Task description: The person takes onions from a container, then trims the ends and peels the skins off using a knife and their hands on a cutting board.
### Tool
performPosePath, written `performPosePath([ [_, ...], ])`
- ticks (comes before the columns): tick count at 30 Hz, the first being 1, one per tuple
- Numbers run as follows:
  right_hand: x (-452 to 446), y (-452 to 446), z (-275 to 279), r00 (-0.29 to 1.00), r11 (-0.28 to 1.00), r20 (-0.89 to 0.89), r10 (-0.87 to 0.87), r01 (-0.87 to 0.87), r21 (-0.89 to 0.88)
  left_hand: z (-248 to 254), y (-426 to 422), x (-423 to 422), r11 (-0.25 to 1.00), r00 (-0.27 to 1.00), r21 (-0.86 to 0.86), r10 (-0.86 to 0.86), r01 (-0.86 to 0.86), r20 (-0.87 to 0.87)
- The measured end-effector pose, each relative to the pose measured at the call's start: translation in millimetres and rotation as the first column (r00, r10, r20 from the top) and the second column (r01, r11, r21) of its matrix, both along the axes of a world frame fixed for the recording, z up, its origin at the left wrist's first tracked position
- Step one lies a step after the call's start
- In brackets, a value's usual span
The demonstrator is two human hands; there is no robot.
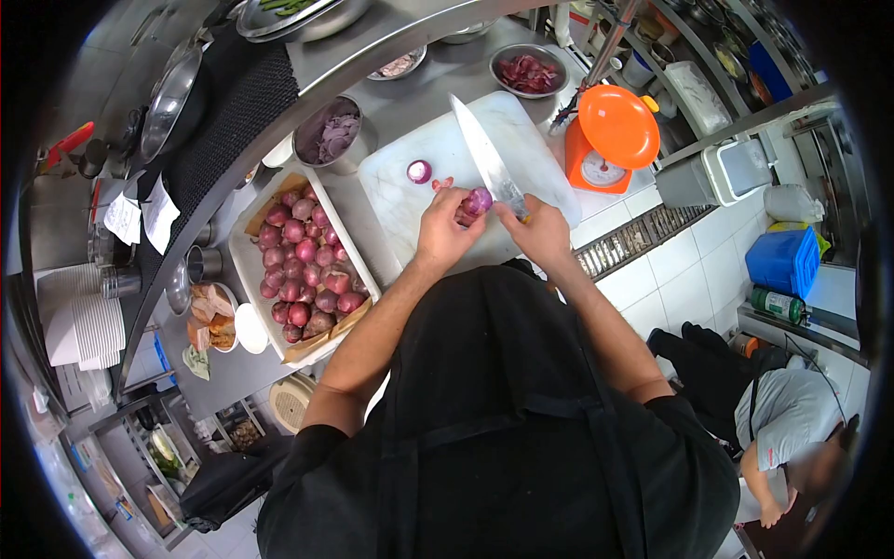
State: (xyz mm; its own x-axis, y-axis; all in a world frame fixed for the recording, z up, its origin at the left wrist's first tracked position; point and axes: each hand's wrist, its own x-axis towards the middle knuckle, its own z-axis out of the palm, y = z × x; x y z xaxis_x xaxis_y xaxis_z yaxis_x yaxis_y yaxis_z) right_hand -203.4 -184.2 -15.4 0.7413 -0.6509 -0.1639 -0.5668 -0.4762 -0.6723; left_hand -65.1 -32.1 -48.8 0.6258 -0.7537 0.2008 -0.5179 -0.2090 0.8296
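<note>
My left hand (pixel 445 225) is closed around a red onion (pixel 479 201), holding it above the lower part of the white cutting board (pixel 400 191). In my right hand (pixel 538 231) is the handle of a large kitchen knife (pixel 481 147). Its broad blade points up and to the left across the board, with its heel close beside the onion. A cut red onion piece (pixel 419 171) lies on the board, its pale face upward. Most of the knife handle is hidden by my fingers.
Left of the board stands a tray (pixel 365 267) of red onions. A bowl (pixel 351 104) of sliced onion is behind it, and a bowl (pixel 562 82) of peels sits at the back. An orange scale (pixel 596 168) stands right. Another person (pixel 792 410) bends down at lower right.
</note>
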Motion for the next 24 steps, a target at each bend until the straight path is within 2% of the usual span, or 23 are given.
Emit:
performPosePath([
  [2, 2.6, 3.2, -3.6, 0.997, 0.999, 0.081, -0.019, 0.022, -0.042, 2.6, -2.3, -2.3, 0.999, 0.999, -0.033, 0.023, -0.024, -0.026],
  [5, 3.5, 4.1, -5.6, 0.990, 0.998, 0.137, -0.045, 0.040, 0.040, 2.2, -5.4, -3.7, 0.992, 0.996, -0.109, 0.049, -0.057, -0.072],
  [8, 5.1, -0.3, -6.3, 0.997, 0.988, 0.053, -0.059, 0.050, 0.149, 0.7, -5.2, -2.7, 0.992, 0.997, -0.113, 0.040, -0.048, -0.068],
  [11, 5.9, 0.0, -18.5, 0.982, 0.928, 0.142, -0.125, 0.065, 0.367, 1.2, -3.3, -1.6, 0.997, 0.999, -0.067, 0.025, -0.027, -0.026],
  [14, 4.0, -2.6, -17.5, 0.987, 0.869, 0.096, -0.131, 0.068, 0.490, 4.6, -0.9, -1.6, 1.000, 1.000, -0.019, 0.004, -0.005, -0.009],
  [17, 3.4, -0.9, -15.5, 0.976, 0.805, 0.147, -0.162, 0.044, 0.591, 6.2, -2.9, -4.0, 0.994, 1.000, -0.112, 0.016, -0.018, -0.013],
  [24, 1.0, -5.2, -13.1, 0.981, 0.817, 0.157, -0.110, -0.001, 0.577, 7.7, -2.4, -3.5, 0.995, 0.998, -0.097, 0.001, 0.005, 0.070],
])
